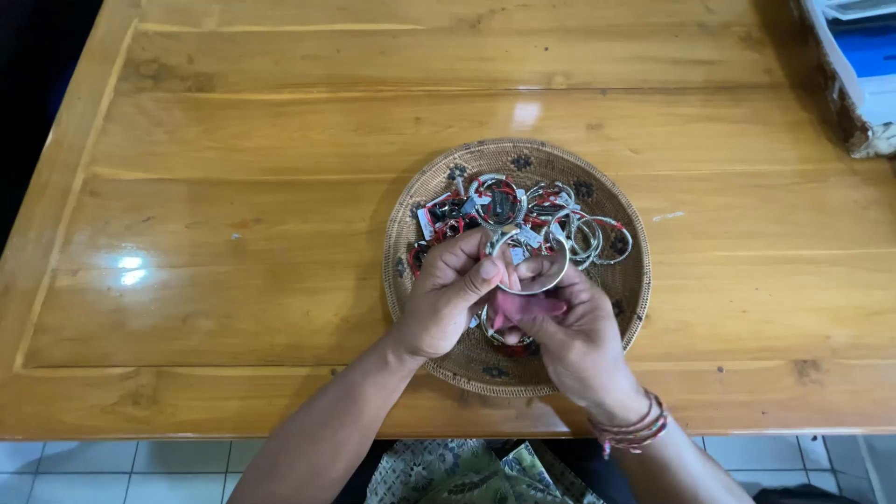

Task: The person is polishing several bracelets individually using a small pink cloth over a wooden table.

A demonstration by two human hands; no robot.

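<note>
A silver bangle [534, 266] is clamped in both grips, left hand [446, 301] and right hand [569, 338], over the basket [401, 224] on the table [233, 215].

Bare forearms, no sleeves. Right wrist: stack of thin red cord bracelets [635, 427]. Green-patterned batik cloth [457, 471] over lap.

A wide wooden surface [280, 233] with a glossy finish. At its far right corner lies a worn box [854, 75]. Below its near edge, white floor tiles [140, 467].
</note>
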